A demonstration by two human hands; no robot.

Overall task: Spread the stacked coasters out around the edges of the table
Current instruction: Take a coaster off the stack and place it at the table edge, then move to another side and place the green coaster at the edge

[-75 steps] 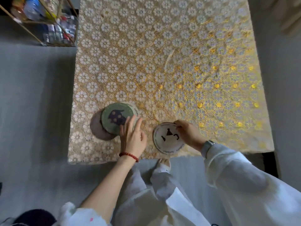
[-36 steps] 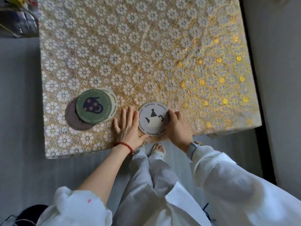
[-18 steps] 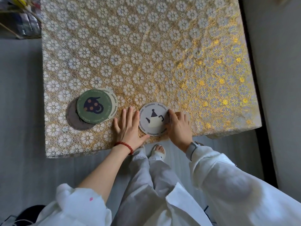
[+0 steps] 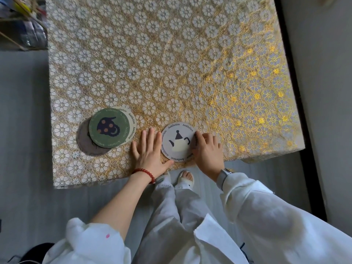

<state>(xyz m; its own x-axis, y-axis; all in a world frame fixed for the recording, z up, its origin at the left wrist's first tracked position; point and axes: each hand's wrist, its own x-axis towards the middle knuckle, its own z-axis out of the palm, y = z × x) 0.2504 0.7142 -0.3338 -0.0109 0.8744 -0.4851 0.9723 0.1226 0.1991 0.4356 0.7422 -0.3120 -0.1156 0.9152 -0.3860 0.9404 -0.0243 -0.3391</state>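
A loose stack of round coasters lies near the table's front left: a green coaster (image 4: 108, 127) with a dark mug picture on top, a cream coaster (image 4: 132, 122) peeking out behind it, and a grey-brown coaster (image 4: 83, 143) at the bottom. A pale coaster with a teapot picture (image 4: 178, 142) lies apart to the right, close to the front edge. My left hand (image 4: 150, 155) rests flat on the cloth, its thumb touching the teapot coaster's left rim. My right hand (image 4: 208, 151) has its fingertips curled on that coaster's right rim.
The table (image 4: 171, 63) wears a gold and white flower-patterned cloth. A wire rack with bottles (image 4: 21, 29) stands on the floor at the far left corner. A wall (image 4: 323, 73) runs close along the table's right side. My legs and sandalled feet (image 4: 185, 178) are at the front edge.
The teapot coaster has slid slightly away from the front edge, and my left hand has moved from the stack to its left rim. Over the last half second both hands stay still.
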